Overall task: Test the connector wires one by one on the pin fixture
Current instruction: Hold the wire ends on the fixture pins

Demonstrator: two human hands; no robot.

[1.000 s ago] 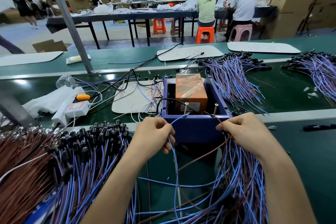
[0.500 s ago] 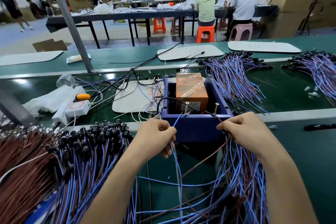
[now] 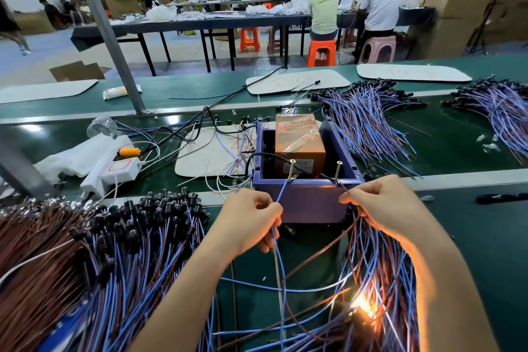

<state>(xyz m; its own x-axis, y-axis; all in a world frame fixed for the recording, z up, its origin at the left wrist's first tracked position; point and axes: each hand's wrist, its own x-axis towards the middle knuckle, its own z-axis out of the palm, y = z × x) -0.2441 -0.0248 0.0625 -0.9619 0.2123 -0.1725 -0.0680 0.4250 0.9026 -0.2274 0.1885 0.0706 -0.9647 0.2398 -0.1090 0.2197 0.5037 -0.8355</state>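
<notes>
Two hands (image 3: 251, 220) (image 3: 383, 206), two wires (image 3: 281, 193) (image 3: 323, 248), seemingly at two pins (image 3: 291, 170) (image 3: 338, 170).

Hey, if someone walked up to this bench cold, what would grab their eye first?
A bright orange glow low on the right, among the tangled wires. Next, the purple box in the middle, where the left hand pinches a blue wire up to one screw and the right hand holds a brown wire at the other.

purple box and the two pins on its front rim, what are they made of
Purple box: probably moulded plastic, going by its even matte colour and softly rounded edges. Pins: apparently metal screws, with a brassy glint, threaded shanks and slotted heads.
</notes>
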